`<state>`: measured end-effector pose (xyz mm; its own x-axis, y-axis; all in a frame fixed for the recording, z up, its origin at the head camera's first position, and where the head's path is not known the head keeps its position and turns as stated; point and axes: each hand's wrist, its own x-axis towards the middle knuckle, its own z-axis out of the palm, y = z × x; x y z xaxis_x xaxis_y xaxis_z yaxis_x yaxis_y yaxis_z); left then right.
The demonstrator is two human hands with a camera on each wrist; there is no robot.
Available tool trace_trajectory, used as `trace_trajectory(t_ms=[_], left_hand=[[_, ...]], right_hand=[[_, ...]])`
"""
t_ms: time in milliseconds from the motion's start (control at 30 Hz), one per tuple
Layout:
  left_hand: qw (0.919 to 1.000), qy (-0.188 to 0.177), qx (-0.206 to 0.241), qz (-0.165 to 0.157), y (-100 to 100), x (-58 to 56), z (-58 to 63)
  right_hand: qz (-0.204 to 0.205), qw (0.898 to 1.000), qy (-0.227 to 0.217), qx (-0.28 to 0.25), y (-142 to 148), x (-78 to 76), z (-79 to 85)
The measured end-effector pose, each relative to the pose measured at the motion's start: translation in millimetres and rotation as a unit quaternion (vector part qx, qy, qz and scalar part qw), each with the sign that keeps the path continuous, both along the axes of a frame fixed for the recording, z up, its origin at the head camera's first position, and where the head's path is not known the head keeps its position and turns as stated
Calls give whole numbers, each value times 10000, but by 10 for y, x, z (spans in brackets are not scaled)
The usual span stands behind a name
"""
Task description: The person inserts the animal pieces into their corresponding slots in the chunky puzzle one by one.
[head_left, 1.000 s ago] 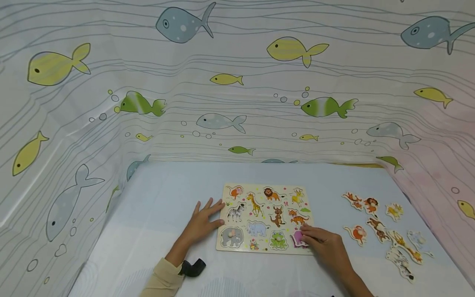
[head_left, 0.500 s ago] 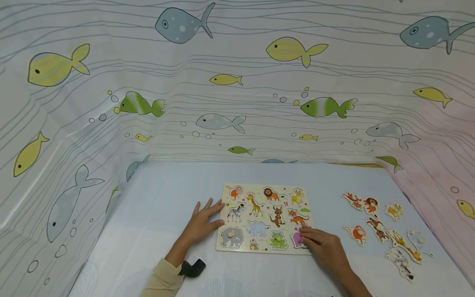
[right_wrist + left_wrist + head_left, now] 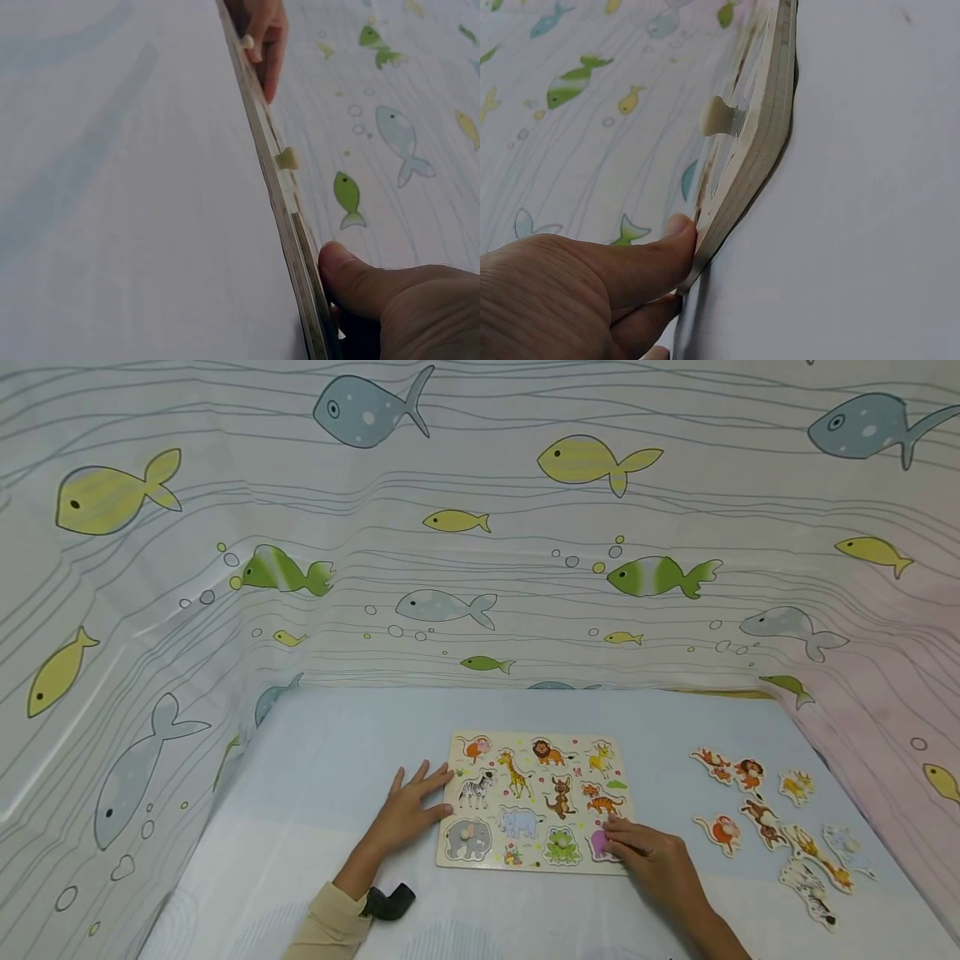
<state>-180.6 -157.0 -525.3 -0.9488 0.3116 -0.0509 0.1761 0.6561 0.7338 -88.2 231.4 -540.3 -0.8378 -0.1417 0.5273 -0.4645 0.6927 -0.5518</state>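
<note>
Pinching one purple piece (image 3: 599, 844): right hand (image 3: 658, 862), eight loose pieces (image 3: 763, 823) nearby.

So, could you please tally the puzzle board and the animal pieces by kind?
Puzzle board: 1
Pieces on the board, elephant and frog: 2
Purple piece, pinched by the right hand: 1
Loose animal pieces beside the board: 8
Total: 12

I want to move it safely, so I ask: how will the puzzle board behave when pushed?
The puzzle board is probably stiff: its edge looks thick and layered. Lying flat, it should slide rather than tip. The elephant piece, apparently seated in its outline, will likely travel along.
</note>
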Motion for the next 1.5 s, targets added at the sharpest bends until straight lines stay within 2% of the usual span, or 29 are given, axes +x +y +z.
trace_trajectory(t_ms=[800,1333,1500], left_hand=[[9999,76,-20,-64,9,-19,-18],[10000,38,8,4,-4,-17,-30],[10000,52,23,-16,-3,-11,-36]], right_hand=[[144,9997,153,151,40,-8,-61],[-54,9994,-211,260,13,-5,-12],[-101,9990,-206,385,-1,17,-19]])
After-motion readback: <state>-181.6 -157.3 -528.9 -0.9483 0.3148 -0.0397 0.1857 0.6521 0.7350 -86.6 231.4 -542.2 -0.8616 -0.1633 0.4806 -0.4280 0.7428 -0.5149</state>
